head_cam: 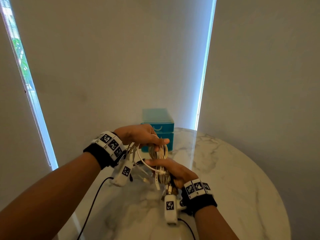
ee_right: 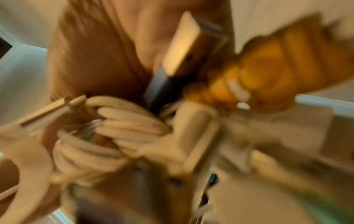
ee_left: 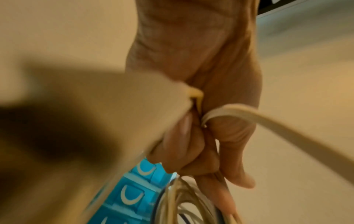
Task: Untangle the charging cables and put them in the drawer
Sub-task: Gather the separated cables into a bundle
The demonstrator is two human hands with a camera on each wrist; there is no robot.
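Note:
A tangled bundle of white charging cables [head_cam: 160,157] hangs between both hands above the marble table [head_cam: 233,179]. My left hand [head_cam: 143,135] grips the top of the coils from above, fingers curled round the strands [ee_left: 191,151]. My right hand [head_cam: 173,168] holds the lower part of the bundle, with plugs and loose ends dangling below it. In the blurred right wrist view, cable loops [ee_right: 122,125] and a white plug [ee_right: 184,45] lie against the palm. A blue drawer unit [head_cam: 160,125] stands behind the hands, its drawers closed.
The round marble table ends near the wall at the back. Closed blinds hang on both sides. Black leads [head_cam: 93,205] trail from the wrist cameras over the table's near part.

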